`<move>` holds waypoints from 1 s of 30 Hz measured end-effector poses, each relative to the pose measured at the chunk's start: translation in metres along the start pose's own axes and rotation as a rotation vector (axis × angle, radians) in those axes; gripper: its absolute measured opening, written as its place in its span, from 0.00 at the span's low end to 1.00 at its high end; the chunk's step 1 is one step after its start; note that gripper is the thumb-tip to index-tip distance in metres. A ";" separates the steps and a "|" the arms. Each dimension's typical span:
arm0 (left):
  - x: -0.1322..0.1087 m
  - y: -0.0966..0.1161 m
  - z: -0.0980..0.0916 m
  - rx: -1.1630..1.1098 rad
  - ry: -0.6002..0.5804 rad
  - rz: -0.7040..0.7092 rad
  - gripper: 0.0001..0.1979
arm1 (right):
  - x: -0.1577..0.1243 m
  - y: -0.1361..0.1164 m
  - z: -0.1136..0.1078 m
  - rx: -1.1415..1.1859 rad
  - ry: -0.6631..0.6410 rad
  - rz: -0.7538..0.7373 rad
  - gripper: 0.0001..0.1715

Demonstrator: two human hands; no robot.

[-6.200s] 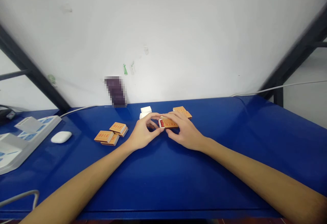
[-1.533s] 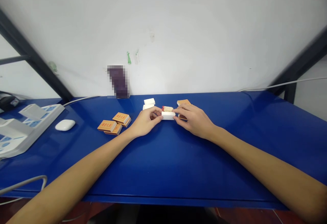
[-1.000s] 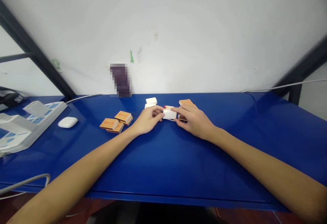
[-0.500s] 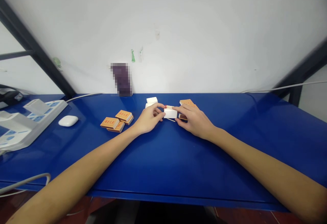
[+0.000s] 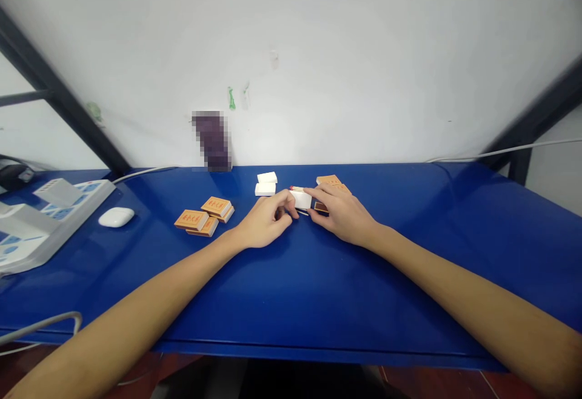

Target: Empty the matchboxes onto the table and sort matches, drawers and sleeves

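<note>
My left hand (image 5: 268,222) rests on the blue table (image 5: 291,290) with its fingers curled. Its thumb and forefinger pinch the left end of a small white match tray (image 5: 302,199). Red match heads (image 5: 292,188) show at the tray's far edge. My right hand (image 5: 342,211) grips the tray's right end from above, fingers closed on it. An orange matchbox (image 5: 328,179) lies just behind my right hand, and a brown-sided box edge (image 5: 321,207) shows under its fingers.
Three orange matchboxes (image 5: 204,216) sit piled to the left. Two white trays (image 5: 266,184) lie behind my left hand. Further left are a white oval case (image 5: 116,216), a white-and-blue power strip (image 5: 40,220) and a grey cable (image 5: 40,325). A wall stands close behind.
My left hand has drawn back a little toward me and curled its fingers tighter at the tray's end. My right hand stays on the tray.
</note>
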State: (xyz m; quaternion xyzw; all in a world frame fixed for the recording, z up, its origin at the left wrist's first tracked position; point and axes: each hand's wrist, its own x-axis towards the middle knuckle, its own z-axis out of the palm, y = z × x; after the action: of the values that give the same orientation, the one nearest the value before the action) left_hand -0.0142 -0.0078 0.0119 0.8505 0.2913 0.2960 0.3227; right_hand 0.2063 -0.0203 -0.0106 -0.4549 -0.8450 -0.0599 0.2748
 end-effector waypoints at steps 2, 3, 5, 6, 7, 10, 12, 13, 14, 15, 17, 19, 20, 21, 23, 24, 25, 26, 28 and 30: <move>0.000 0.000 0.000 0.018 -0.022 -0.003 0.10 | 0.000 0.000 0.000 0.004 0.005 0.002 0.26; 0.000 0.000 0.000 0.029 -0.030 -0.005 0.10 | 0.000 0.000 -0.001 0.004 0.008 0.001 0.26; 0.000 0.000 -0.001 0.056 -0.041 -0.012 0.10 | 0.000 -0.001 -0.001 0.001 0.012 0.000 0.26; -0.001 0.000 -0.001 0.069 -0.042 -0.016 0.10 | 0.000 -0.001 -0.001 -0.002 0.014 0.002 0.26; -0.001 0.000 -0.001 0.082 -0.043 -0.018 0.10 | 0.000 -0.002 -0.001 -0.004 0.016 0.004 0.26; -0.001 -0.001 -0.001 0.114 -0.040 -0.017 0.10 | -0.001 -0.001 0.000 -0.010 0.029 0.006 0.27; -0.001 -0.002 -0.001 0.128 -0.037 -0.017 0.10 | -0.001 0.000 0.001 -0.009 0.031 0.000 0.27; -0.001 -0.002 -0.001 0.132 -0.037 -0.017 0.10 | -0.001 0.000 0.001 -0.008 0.031 -0.001 0.28; -0.001 -0.002 -0.001 0.133 -0.036 -0.018 0.10 | -0.002 0.000 0.001 -0.006 0.032 0.000 0.28; -0.001 -0.001 -0.001 0.135 -0.037 -0.018 0.10 | -0.002 0.000 0.001 -0.003 0.034 0.003 0.28; -0.001 -0.001 -0.001 0.142 -0.036 -0.018 0.10 | -0.002 0.000 0.001 0.005 0.039 0.012 0.27; -0.001 0.000 0.000 0.147 -0.030 -0.014 0.10 | -0.002 0.000 0.001 0.014 0.042 0.017 0.26; -0.001 0.000 0.000 0.149 -0.026 -0.014 0.10 | -0.002 0.000 0.000 0.020 0.044 0.017 0.26; -0.001 0.000 0.000 0.150 -0.022 -0.013 0.10 | -0.002 -0.001 0.000 0.027 0.044 0.017 0.26; -0.001 0.000 0.000 0.153 -0.019 -0.009 0.10 | -0.002 -0.001 0.000 0.046 0.046 0.017 0.25; -0.001 0.001 0.000 0.159 -0.020 -0.008 0.10 | -0.002 -0.001 0.000 0.056 0.048 0.017 0.25; -0.001 0.001 0.000 0.169 -0.022 -0.007 0.10 | -0.001 -0.001 0.000 0.064 0.049 0.018 0.24; -0.001 0.001 0.000 0.181 -0.025 -0.007 0.09 | -0.001 0.000 0.000 0.070 0.051 0.020 0.24; -0.002 0.001 0.000 0.202 -0.030 -0.011 0.09 | -0.001 0.000 0.001 0.075 0.057 0.018 0.23; -0.002 0.001 0.000 0.213 -0.032 -0.016 0.09 | -0.001 0.001 0.002 0.076 0.063 0.011 0.23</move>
State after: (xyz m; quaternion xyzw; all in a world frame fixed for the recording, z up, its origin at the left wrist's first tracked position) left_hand -0.0155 -0.0101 0.0120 0.8823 0.3228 0.2473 0.2371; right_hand 0.2070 -0.0202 -0.0128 -0.4466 -0.8351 -0.0404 0.3188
